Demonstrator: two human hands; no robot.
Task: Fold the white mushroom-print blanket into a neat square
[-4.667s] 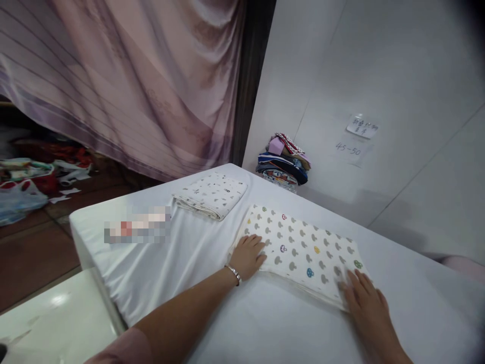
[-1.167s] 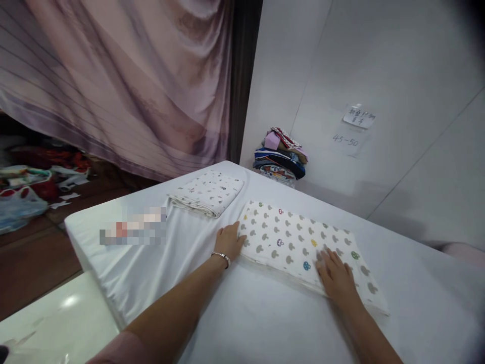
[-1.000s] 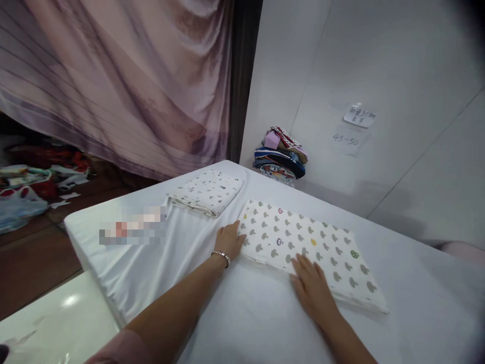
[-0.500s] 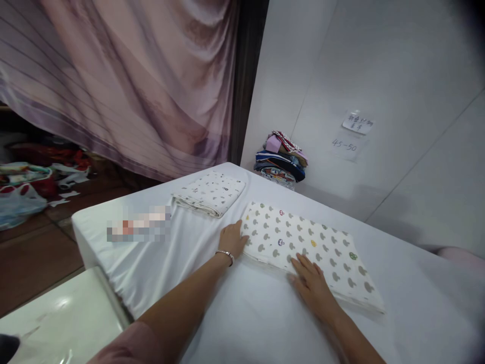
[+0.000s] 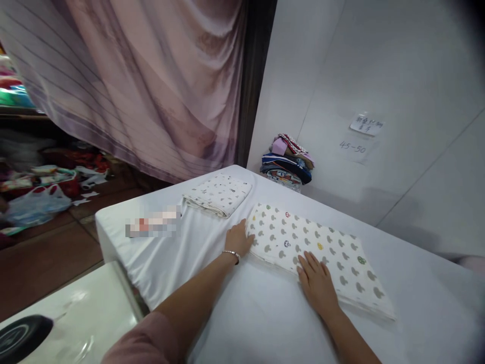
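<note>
A folded white cloth printed with mushrooms [image 5: 314, 247] lies flat in front of me, mostly grey prints with a few coloured ones. My left hand [image 5: 238, 240] rests at its left end, fingers stretched toward the edge, a silver bracelet on the wrist. My right hand [image 5: 316, 280] lies on the near edge, right of the middle, with fingers extended flat on the fabric. Neither hand grips anything visible. Farther off to the left lies a second folded white cloth with small dark prints [image 5: 220, 193], apart from both hands.
The white-covered table [image 5: 250, 313] bears a pixelated object [image 5: 153, 222] at left. A stack of folded cloths [image 5: 288, 162] stands by the wall beyond. A glossy pale surface [image 5: 76, 308] with a black round object [image 5: 25, 336] is lower left. Bags [image 5: 38, 205] lie on the floor.
Earlier my left hand lay on top of the cloth; now it is at the left end. My right hand slid left from the right end along the near edge. The view shifted left.
</note>
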